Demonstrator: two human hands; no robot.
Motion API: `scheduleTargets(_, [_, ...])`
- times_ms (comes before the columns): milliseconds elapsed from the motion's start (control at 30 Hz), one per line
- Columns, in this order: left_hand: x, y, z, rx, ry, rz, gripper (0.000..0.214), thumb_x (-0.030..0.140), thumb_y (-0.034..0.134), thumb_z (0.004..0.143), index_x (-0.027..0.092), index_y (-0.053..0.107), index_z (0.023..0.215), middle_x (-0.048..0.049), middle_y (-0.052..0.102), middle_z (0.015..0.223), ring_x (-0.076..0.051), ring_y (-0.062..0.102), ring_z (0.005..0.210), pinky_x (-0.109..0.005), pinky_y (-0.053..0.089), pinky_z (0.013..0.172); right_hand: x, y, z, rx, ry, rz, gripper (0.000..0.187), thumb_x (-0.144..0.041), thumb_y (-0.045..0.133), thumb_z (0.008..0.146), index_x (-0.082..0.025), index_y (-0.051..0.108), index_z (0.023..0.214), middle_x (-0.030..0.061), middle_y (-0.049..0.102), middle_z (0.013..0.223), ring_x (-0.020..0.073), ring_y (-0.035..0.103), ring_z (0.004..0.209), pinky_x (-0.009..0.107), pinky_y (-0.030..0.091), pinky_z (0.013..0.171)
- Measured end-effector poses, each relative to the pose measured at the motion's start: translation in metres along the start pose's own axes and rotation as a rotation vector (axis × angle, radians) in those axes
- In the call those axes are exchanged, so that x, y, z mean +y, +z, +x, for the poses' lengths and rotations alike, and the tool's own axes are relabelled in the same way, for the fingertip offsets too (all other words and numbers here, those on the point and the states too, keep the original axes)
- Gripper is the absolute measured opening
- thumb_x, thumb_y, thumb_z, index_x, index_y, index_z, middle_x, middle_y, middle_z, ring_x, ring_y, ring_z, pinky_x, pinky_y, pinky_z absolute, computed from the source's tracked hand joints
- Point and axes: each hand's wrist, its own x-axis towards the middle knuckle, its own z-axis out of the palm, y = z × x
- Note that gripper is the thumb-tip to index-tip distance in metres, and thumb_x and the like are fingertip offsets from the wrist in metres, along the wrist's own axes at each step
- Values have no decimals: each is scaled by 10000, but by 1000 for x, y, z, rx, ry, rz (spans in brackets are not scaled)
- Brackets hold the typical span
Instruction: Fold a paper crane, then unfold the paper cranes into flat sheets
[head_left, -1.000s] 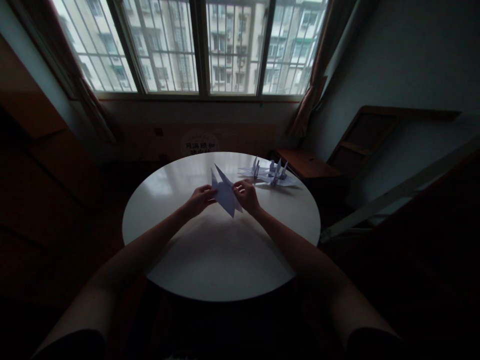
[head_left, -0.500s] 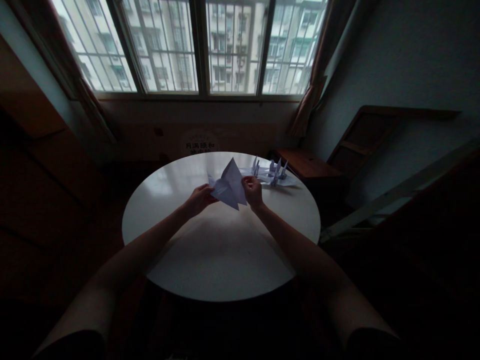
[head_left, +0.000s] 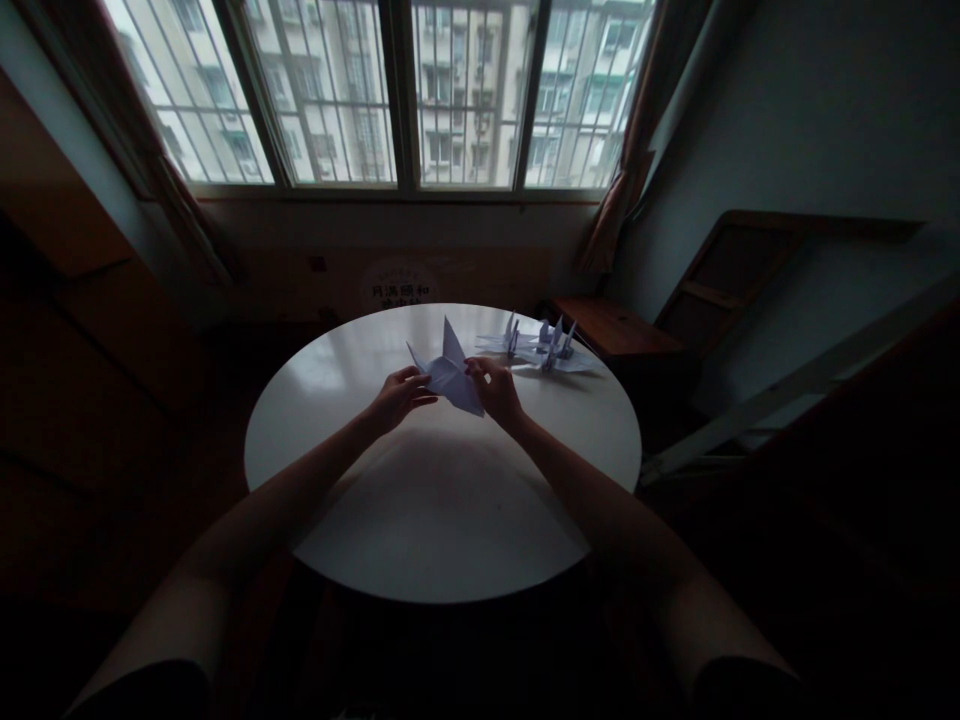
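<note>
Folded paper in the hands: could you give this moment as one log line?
left hand: pinches folded paper | right hand: pinches its other side | paper: over round table | behind: paper cranes on table

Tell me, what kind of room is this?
Probably a room in a flat: a big barred window facing apartment blocks, curtains, and a round white table with folded paper cranes.

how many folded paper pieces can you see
3: one folded paper held between the left hand and right hand, two paper cranes side by side on the table at its far right. They overlap in dim light, so another may be hidden.
</note>
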Motion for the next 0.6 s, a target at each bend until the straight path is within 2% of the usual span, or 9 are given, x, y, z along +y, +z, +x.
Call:
scheduleTargets(167, [-1,3,-4,-61,37,55,348,295,859,595,118,571,679,-57,683,742,-159,678,678,-306,575,689,2,3,1,-63,69,91,319,-441,630,808,-159,724,923,92,732,844,189,632,718,326,514,671])
scheduleTargets(367, [-3,3,-3,-87,72,72,361,320,873,587,106,611,710,-65,692,763,-157,680,676,-279,578,660,9,6,2,-115,154,241,384,-468,705,717,-161,719,947,60,707,801,139,610,638,256,489,557])
scheduleTargets(600, [-2,4,-3,-70,68,85,403,330,872,585,135,523,636,-56,682,733,-153,667,641,-290,577,628,12,8,3,-61,142,222,377,-426,729,693,-172,700,970,53,657,864,112,578,623,228,477,513])
